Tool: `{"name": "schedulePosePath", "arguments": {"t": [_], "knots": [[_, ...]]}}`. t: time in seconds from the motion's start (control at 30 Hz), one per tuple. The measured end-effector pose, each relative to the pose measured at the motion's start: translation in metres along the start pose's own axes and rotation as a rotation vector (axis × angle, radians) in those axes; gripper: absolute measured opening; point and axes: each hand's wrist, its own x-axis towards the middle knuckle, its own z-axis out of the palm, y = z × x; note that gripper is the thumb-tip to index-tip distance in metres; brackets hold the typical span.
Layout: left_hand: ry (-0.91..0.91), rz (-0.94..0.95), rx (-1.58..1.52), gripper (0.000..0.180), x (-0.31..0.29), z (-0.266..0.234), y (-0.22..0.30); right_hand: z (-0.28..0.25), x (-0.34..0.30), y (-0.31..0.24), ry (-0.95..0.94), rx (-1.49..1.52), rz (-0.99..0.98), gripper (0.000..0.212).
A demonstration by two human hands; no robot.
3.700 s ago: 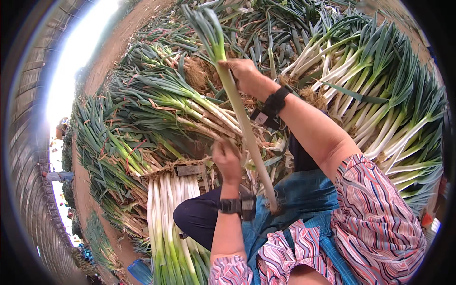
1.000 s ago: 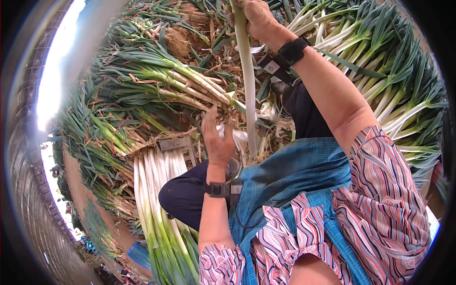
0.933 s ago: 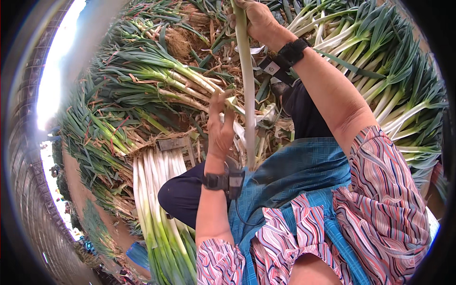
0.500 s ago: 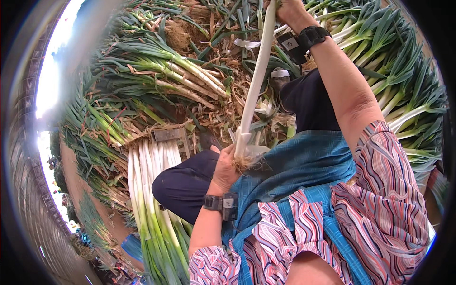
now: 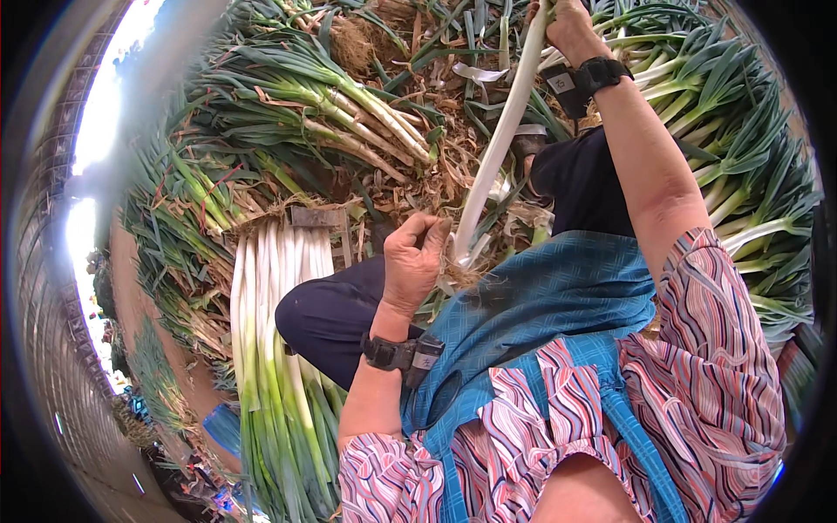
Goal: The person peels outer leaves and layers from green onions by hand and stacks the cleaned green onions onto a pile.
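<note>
A long green onion (image 5: 499, 144) with a thick white shaft slants up and away from my lap. My right hand (image 5: 571, 30) is closed around its upper part at the top edge. The stringy roots (image 5: 462, 275) at its lower end hang over the blue apron (image 5: 540, 279). Beside that root end is my left hand (image 5: 412, 260), its fingers curled and thumb and forefinger pinched. Anything inside that pinch is too small or hidden to make out.
Peeled green onions (image 5: 275, 322) lie in a row left of my knee, by a small wooden block (image 5: 312, 216). Unpeeled ones (image 5: 349, 113) are heaped at far left. Another large pile (image 5: 732, 131) lies at right. Dry peelings (image 5: 458, 161) litter the ground ahead.
My left hand has come off the base of the green onion and moved slightly up and left. My right hand and the onion's top have shifted right.
</note>
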Motion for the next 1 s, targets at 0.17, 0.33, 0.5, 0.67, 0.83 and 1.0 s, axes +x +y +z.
{"name": "schedulePosePath", "arguments": {"t": [0.17, 0.33, 0.5, 0.67, 0.83, 1.0], "knots": [[0.160, -0.229, 0.109, 0.020, -0.043, -0.021, -0.026, -0.010, -0.011, 0.000, 0.068, -0.563, -0.366, 0.018], [0.239, 0.214, 0.439, 0.040, -0.051, -0.027, -0.047, -0.038, 0.005, -0.006, 0.049, -1.216, -0.731, 0.017], [0.350, -0.129, -0.354, 0.044, -0.007, 0.021, -0.002, 0.004, 0.012, 0.004, 0.215, 0.404, 0.144, 0.012], [0.174, -0.407, -0.731, 0.015, -0.020, 0.017, -0.006, 0.001, 0.014, -0.009, 0.246, 0.408, 0.075, 0.010], [0.134, -0.209, 0.059, 0.013, -0.079, -0.004, 0.000, 0.039, -0.014, -0.009, 0.268, 0.303, 0.097, 0.020], [0.066, -0.132, 0.482, 0.034, -0.118, -0.027, -0.007, 0.063, -0.021, -0.028, 0.165, 0.214, 0.034, 0.020]]}}
